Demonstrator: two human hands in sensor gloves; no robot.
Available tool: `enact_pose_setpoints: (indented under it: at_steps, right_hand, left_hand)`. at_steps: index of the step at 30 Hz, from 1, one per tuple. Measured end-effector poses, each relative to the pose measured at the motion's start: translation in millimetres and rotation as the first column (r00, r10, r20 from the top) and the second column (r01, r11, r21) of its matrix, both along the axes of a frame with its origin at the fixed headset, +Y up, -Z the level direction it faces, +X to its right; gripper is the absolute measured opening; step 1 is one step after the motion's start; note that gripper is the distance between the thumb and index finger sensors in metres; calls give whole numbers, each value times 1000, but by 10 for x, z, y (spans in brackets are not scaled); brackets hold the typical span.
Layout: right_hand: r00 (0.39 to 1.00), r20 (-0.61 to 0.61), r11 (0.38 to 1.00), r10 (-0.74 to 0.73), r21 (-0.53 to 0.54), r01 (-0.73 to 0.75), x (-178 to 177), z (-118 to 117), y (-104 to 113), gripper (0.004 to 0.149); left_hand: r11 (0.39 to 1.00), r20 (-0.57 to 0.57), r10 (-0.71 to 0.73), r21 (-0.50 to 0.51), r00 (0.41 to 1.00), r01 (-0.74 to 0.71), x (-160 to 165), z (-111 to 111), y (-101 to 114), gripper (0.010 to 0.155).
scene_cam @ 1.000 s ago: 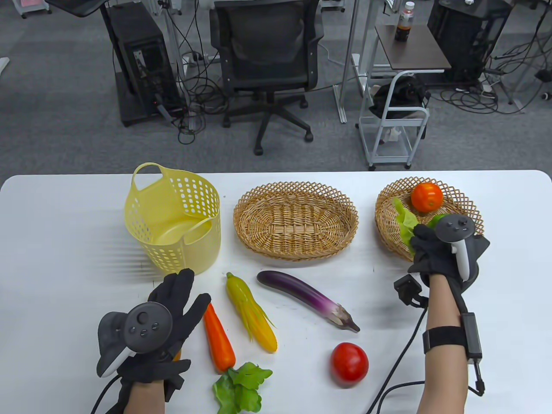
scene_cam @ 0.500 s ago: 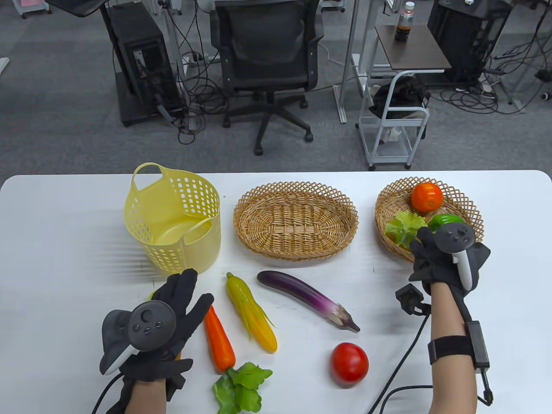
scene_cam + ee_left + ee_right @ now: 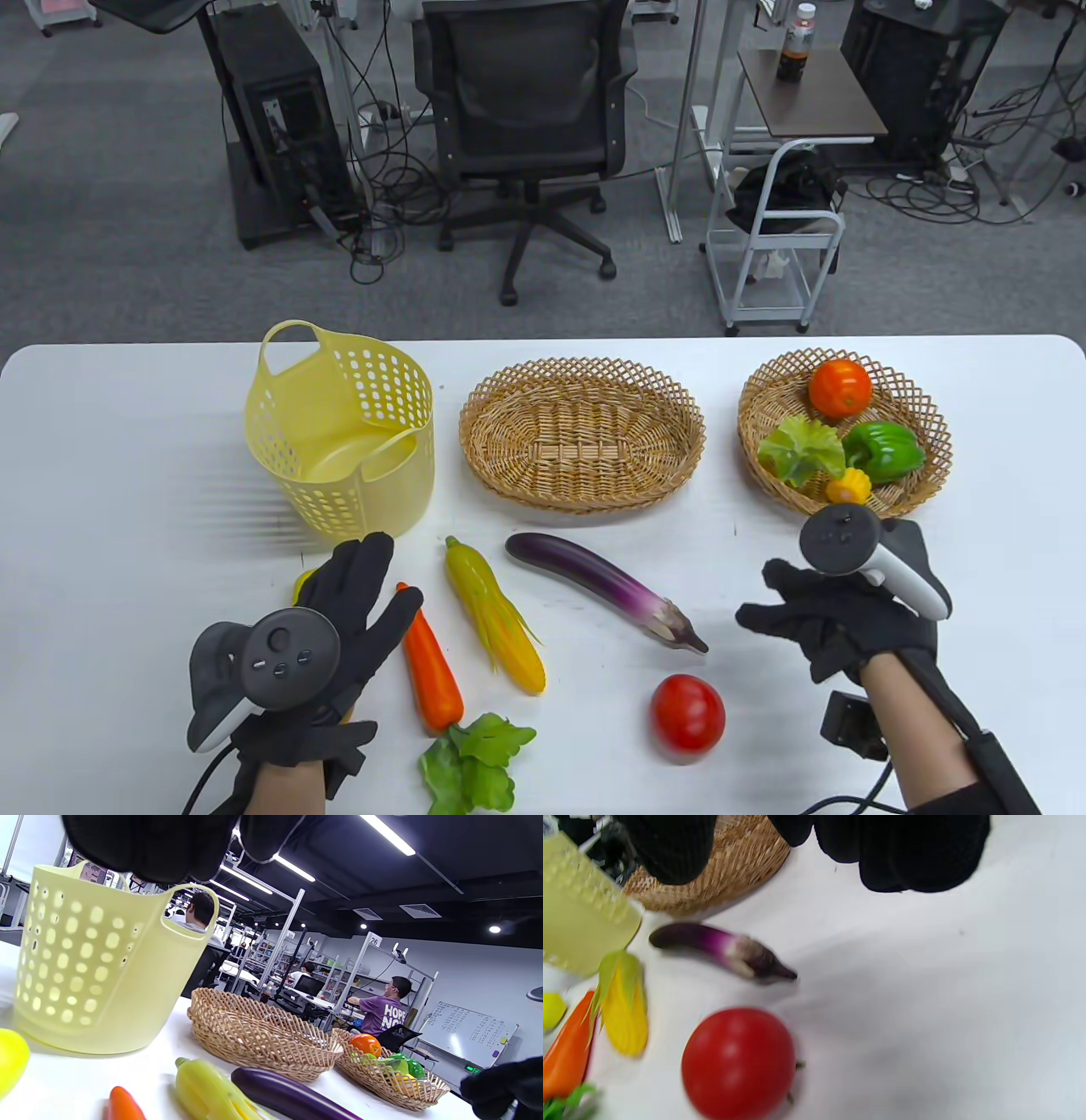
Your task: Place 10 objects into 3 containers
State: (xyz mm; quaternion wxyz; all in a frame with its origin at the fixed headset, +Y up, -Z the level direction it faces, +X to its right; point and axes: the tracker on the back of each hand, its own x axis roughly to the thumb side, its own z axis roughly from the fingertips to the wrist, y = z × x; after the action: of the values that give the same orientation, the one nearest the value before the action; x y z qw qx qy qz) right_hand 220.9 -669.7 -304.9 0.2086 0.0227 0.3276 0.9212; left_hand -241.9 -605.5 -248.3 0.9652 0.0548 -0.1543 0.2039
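I've pulled my right hand point(image 3: 840, 620) back out of the round wicker basket point(image 3: 925, 407), leaving the lettuce leaf point(image 3: 797, 450) inside; it now hovers, fingers spread, near the red tomato point(image 3: 687, 713).

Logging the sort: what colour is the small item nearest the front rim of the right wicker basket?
Yellow-orange; the small item shows best in the table view.

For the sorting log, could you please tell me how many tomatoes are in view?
2: an orange-red round tomato in the right round wicker basket, and a red round tomato on the white table, near its front edge.
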Motion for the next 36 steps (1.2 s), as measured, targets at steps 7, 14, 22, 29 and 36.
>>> enact_pose_setpoints:
  at_steps: [7,14,22,29,36]
  right_hand:
    - [970,-194,984,147,-73,-163,-547,181,-149,95]
    - [922,-280,952,266,-74,-297,-849,288,-314,97]
    - [867,-353,915,350,-70,-398,-995,433,-677,100]
    - [865,-369,923,341,-42,-382,-1013,434,-715,102]
    - [825,-416,911,382,21,-412,-1088,356,-596,103]
  left_hand:
    - [1000,24,7,22,1000,-8,15,75,32,76]
    - [997,37,52,60,998,-54,-57,125,98,76]
    - [989,43,77,123,996,-81,-116,216,164,76]
    - [987,54,91,126,994,-97,-135,235,180,76]
    - [987,39,71,143,997,-76,-119,258,177,76]
